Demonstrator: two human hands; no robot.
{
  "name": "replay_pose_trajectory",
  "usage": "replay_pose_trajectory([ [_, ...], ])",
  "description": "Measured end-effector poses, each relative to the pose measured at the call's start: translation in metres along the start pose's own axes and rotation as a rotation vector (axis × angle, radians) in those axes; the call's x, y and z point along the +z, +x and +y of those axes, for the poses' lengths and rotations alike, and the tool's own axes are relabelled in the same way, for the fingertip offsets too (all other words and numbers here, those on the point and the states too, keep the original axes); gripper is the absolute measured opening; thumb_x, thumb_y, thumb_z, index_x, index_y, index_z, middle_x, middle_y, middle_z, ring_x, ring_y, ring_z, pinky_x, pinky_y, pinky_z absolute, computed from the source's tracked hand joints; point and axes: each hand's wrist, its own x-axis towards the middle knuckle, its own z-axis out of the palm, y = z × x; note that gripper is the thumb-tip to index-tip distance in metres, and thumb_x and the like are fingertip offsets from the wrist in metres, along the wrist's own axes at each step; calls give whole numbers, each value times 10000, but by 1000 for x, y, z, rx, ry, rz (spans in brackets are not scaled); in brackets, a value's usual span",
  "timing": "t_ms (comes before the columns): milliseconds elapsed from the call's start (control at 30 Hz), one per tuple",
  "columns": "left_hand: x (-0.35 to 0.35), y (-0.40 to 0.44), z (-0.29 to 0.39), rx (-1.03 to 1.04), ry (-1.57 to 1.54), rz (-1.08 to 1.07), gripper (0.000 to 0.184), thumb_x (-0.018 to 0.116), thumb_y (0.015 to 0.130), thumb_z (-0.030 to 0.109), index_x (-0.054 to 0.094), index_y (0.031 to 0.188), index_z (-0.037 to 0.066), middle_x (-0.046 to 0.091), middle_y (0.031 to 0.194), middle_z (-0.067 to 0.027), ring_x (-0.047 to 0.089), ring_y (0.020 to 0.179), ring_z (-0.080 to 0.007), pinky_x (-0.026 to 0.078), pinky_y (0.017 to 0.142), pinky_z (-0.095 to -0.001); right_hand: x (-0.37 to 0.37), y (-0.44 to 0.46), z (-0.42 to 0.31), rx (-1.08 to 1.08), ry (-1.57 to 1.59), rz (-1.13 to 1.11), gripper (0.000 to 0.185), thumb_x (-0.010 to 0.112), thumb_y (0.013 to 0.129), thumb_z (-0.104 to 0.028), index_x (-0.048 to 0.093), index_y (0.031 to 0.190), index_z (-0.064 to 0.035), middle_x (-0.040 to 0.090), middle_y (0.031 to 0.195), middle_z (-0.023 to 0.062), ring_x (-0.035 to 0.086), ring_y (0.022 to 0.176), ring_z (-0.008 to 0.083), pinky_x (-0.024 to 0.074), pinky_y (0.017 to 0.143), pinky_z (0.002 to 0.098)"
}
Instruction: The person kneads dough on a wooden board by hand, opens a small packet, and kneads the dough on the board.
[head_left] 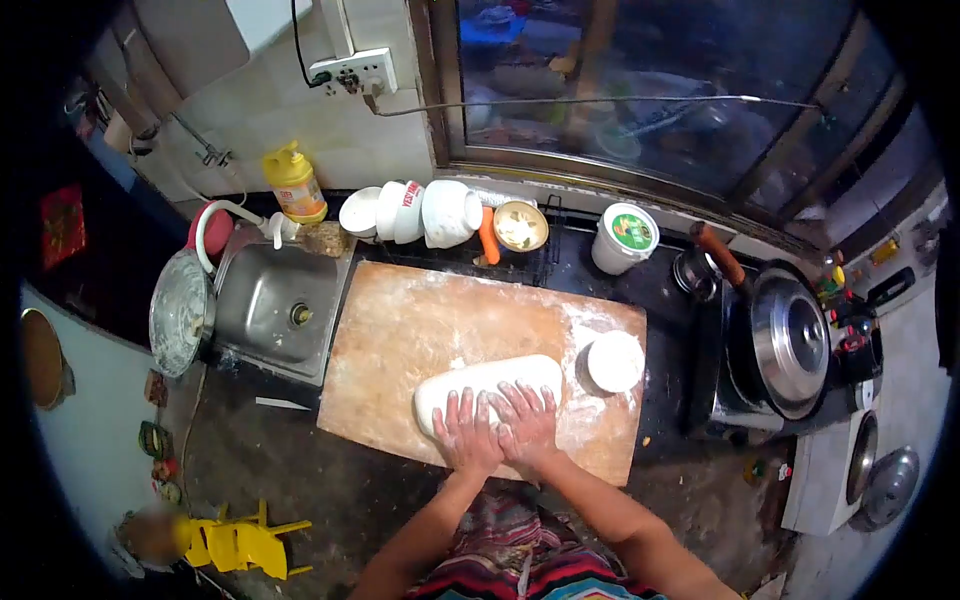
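Note:
A smooth white slab of dough [490, 378] lies on the floured wooden board [400, 315]. My left hand [467, 430] presses flat on its near side, fingers spread and pointing away from me. Close beside it, touching near the thumbs, my right hand [527, 424] also rests spread on the dough. Neither hand grips anything. To the right of the dough, a round white container of flour [615, 362] stands on the board, with loose flour around it.
A metal sink [270, 300] lies left of the board, with a floury basin [182, 312] beside it. Behind stand stacked bowls [450, 212], a small bowl [521, 227] and a white tub [625, 238]. A lidded wok [790, 340] sits at right.

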Motion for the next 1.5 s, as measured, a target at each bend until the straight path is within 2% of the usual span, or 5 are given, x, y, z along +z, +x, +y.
replay_pose_trajectory([
  [633,78,236,-75,-5,-23,70,260,516,881,289,653,922,72,656,874,-118,606,908,-310,404,883,-473,62,216,84,48,-19,386,307,561,815,-267,658,1017,-58,653,961,110,592,889,291,408,847,464],
  [900,12,234,-56,-171,-123,-499,462,446,957,400,686,1010,8,689,1023,-196,613,1043,-387,405,960,-538,11,114,23,124,7,142,349,562,889,-269,593,1143,-32,607,1124,166,544,1052,330,381,937,470],
  [1000,9,178,-29,71,-71,-234,516,455,947,462,698,999,9,673,1062,-227,592,1095,-366,355,1025,-533,-8,26,-8,44,23,128,380,578,852,-225,576,1171,-21,584,1141,175,549,1049,347,392,920,481],
  [1033,-14,169,-16,34,10,-585,510,488,938,478,692,1083,34,662,1148,-186,566,1155,-326,309,1079,-499,-13,4,-12,46,136,87,397,576,843,-225,576,1188,-28,578,1163,183,548,1066,355,399,910,489],
  [1500,19,43,-21,152,19,23,562,534,826,395,577,1304,102,524,1346,-159,393,1322,-402,215,1084,-625,15,25,40,172,61,34,560,604,789,-352,571,1316,-165,541,1338,116,454,1278,328,243,1105,542],
])
